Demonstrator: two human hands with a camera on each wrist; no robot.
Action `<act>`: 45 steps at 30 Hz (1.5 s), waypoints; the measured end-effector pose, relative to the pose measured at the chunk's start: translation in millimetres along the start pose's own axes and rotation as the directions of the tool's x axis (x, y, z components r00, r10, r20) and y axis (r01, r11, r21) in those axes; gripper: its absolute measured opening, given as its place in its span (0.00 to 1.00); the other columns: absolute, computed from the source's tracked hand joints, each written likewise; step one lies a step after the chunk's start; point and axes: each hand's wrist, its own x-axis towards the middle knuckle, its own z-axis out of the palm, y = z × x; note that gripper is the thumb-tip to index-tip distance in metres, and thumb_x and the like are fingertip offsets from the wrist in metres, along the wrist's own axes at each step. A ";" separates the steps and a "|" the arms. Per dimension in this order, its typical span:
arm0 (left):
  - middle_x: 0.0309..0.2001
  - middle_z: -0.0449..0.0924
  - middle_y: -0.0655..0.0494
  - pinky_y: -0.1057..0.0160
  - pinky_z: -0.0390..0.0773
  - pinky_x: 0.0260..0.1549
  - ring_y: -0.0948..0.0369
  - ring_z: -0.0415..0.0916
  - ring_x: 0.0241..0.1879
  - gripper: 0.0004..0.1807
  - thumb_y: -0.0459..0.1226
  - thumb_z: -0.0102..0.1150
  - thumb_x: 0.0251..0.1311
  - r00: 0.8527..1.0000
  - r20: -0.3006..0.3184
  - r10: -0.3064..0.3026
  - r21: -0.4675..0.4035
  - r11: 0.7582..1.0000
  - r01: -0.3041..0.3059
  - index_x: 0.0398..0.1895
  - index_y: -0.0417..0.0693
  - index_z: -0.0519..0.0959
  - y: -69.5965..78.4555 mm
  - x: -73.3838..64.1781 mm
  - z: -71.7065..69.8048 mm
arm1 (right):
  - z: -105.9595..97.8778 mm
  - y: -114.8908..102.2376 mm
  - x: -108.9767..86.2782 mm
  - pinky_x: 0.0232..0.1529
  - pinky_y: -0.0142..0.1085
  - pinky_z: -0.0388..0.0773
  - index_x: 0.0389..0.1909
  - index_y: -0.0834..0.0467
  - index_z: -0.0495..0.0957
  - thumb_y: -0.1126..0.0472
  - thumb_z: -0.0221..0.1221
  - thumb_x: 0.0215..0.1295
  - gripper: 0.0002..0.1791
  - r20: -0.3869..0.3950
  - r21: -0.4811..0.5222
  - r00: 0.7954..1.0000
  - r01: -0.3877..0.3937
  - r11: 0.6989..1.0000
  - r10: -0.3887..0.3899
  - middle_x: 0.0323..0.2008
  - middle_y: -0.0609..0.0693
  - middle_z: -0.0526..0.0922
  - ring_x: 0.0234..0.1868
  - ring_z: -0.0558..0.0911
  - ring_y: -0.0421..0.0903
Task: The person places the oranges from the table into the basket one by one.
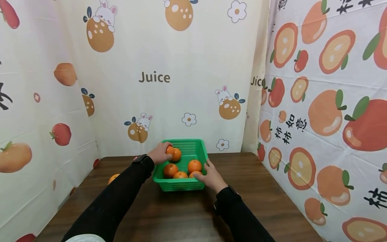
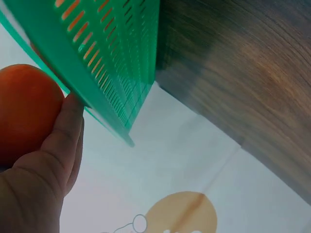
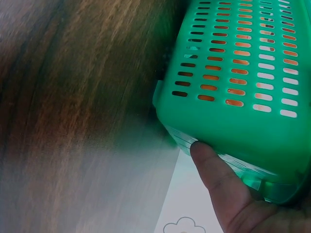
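Observation:
A green plastic basket (image 1: 188, 144) with slotted walls stands on the table, several oranges (image 1: 195, 166) lying inside. My left hand (image 1: 159, 153) holds an orange (image 2: 29, 114) at the basket's left rim, fingers stretched along the fruit in the left wrist view. Just right of it is another orange (image 1: 177, 155) in the basket. With the thumb over the rim and a finger against the outer wall, my right hand (image 1: 214, 177) grips the basket's right side near its front corner. That finger (image 3: 218, 177) shows against the green wall in the right wrist view.
Past my left forearm, a loose orange (image 1: 113, 178) lies on the brown wooden table (image 1: 169, 215), partly hidden by the sleeve. Fruit-printed cloth (image 1: 187, 94) hangs behind the table and along both sides.

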 end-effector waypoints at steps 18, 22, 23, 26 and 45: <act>0.59 0.79 0.41 0.47 0.80 0.56 0.50 0.78 0.50 0.31 0.43 0.73 0.64 0.998 -0.048 0.035 0.140 0.990 -0.028 0.68 0.44 0.75 -9.1 10.9 -9.6 | -0.2 -5.6 5.3 0.79 0.59 0.61 0.82 0.68 0.56 0.38 0.64 0.74 0.51 0.009 -0.006 1.000 0.008 1.000 -0.008 0.88 0.56 0.42 0.85 0.56 0.63; 0.57 0.82 0.43 0.46 0.81 0.57 0.51 0.79 0.50 0.29 0.42 0.74 0.64 0.996 -0.048 0.076 0.164 0.984 -0.067 0.65 0.43 0.77 -15.5 15.7 -6.0 | 1.1 -3.7 6.1 0.80 0.59 0.61 0.82 0.66 0.56 0.39 0.64 0.74 0.50 0.012 0.000 1.000 -0.008 1.000 0.008 0.88 0.54 0.41 0.85 0.55 0.62; 0.57 0.83 0.44 0.46 0.81 0.57 0.51 0.79 0.50 0.29 0.42 0.75 0.64 0.996 -0.047 0.081 0.171 0.983 -0.072 0.65 0.44 0.77 -16.9 16.9 -4.8 | 1.4 -3.1 6.4 0.80 0.59 0.60 0.83 0.66 0.56 0.39 0.64 0.74 0.50 0.012 0.001 1.000 -0.011 1.000 0.011 0.88 0.54 0.41 0.85 0.55 0.62; 0.57 0.83 0.45 0.46 0.81 0.58 0.52 0.80 0.50 0.28 0.41 0.76 0.63 0.996 -0.037 0.086 0.180 0.981 -0.078 0.64 0.45 0.78 -18.3 19.8 -2.0 | 1.9 -1.3 6.8 0.80 0.59 0.60 0.83 0.65 0.56 0.39 0.65 0.74 0.50 0.008 0.004 1.000 -0.021 1.000 0.021 0.88 0.52 0.41 0.85 0.54 0.61; 0.58 0.83 0.43 0.48 0.82 0.52 0.50 0.79 0.48 0.34 0.42 0.78 0.60 0.996 0.044 0.072 0.341 0.936 -0.083 0.68 0.46 0.77 -16.9 31.9 7.4 | -0.3 -0.9 5.3 0.80 0.60 0.60 0.82 0.65 0.57 0.36 0.65 0.72 0.52 0.011 0.007 0.999 -0.041 0.999 0.041 0.88 0.52 0.42 0.85 0.55 0.61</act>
